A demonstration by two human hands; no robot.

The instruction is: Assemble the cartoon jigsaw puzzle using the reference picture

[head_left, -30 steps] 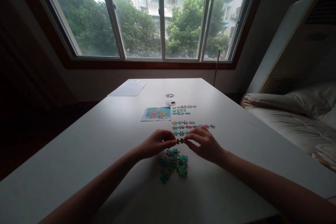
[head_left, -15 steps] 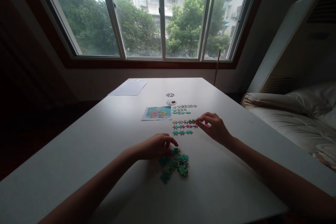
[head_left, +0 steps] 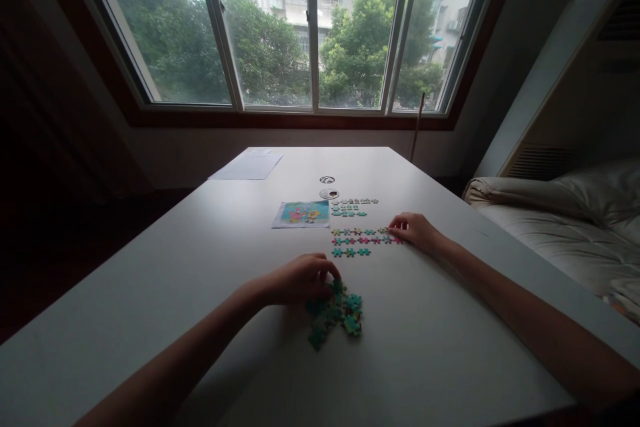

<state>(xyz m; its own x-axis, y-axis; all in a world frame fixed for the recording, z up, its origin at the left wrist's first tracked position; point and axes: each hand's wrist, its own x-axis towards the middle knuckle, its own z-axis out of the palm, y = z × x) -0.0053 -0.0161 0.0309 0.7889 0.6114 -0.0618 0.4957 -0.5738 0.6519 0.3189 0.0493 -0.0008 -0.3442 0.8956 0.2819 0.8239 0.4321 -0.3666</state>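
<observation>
From my feed: loose puzzle pile [head_left: 334, 320] nearest, left hand [head_left: 305, 278] curled at its far edge, grip unclear, then right hand [head_left: 415, 230], fingers narrowed at a puzzle row [head_left: 357, 231]'s right end, can't tell if holding, picture sheet [head_left: 303, 213] beyond, leftward.

The left hand [head_left: 303, 278] and the right hand [head_left: 415, 230] of the person are both bare, with thin fingers [head_left: 397, 221] and softly rounded knuckles. The left forearm [head_left: 210, 340], toward the near edge of the white table [head_left: 150, 267], is also bare; its shape is long and slender, and it becomes narrower at the wrist [head_left: 260, 290]. The right forearm [head_left: 500, 292], toward the right edge, is bare and has the same slim form. At the near right corner, a dark patch [head_left: 611, 415] is perhaps clothing, but the light there is weak.
</observation>
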